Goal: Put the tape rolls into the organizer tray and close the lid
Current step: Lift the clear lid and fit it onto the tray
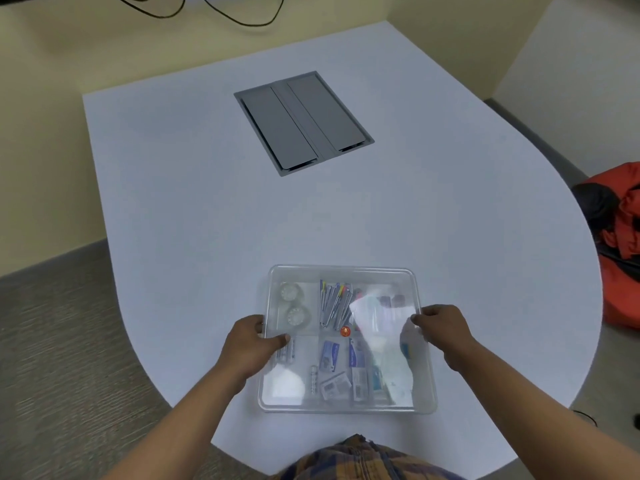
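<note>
A clear plastic organizer tray [346, 408] sits at the near edge of the white table, with a clear lid [343, 271] lying over it. Two clear tape rolls [288, 292] [297, 316] lie in the tray's far left compartment, seen through the lid. Pens, batteries, an orange disc and small packets fill the other compartments. My left hand [252, 344] grips the lid's left edge, thumb on top. My right hand [445, 332] holds the lid's right edge. Glare hides part of the right side.
A grey recessed cable hatch [303, 123] is set in the white table [194, 209] further back. An orange and black bag [623, 237] lies on the floor to the right. Black cables [235, 15] hang along the wall behind the table.
</note>
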A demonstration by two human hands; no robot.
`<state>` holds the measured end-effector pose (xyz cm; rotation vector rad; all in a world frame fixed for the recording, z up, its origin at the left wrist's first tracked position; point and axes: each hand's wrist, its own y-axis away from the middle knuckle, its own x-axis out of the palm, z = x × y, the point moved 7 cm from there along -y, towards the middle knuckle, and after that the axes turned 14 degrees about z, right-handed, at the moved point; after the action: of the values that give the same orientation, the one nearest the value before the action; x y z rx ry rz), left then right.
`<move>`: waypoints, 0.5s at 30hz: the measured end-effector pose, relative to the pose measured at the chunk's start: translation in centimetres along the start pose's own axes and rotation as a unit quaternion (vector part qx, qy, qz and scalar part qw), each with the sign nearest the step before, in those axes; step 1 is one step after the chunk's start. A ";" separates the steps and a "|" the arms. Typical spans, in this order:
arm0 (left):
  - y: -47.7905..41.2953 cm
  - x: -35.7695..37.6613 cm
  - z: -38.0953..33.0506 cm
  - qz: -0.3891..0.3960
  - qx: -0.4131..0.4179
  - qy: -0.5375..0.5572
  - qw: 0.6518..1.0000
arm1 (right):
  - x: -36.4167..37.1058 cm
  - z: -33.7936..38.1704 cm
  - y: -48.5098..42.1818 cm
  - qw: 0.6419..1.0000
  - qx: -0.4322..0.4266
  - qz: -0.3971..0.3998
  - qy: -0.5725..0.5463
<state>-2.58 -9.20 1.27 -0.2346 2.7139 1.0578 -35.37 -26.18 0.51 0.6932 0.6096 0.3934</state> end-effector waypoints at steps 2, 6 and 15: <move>-0.7 0.1 -0.7 0.012 0.017 -0.006 1.000 | -0.3 0.4 -0.4 1.000 -0.008 -0.008 0.004; -2.3 -0.5 -1.7 0.052 0.022 -0.070 0.996 | -1.0 1.7 -1.3 0.997 -0.016 0.008 0.081; -5.1 -0.8 -6.2 0.146 0.016 -0.471 0.870 | 0.5 7.5 -2.3 0.873 -0.130 0.080 0.462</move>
<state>-1.56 -17.07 2.67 0.5767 1.8770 0.8576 -29.91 -31.10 3.36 0.2542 1.3800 0.9650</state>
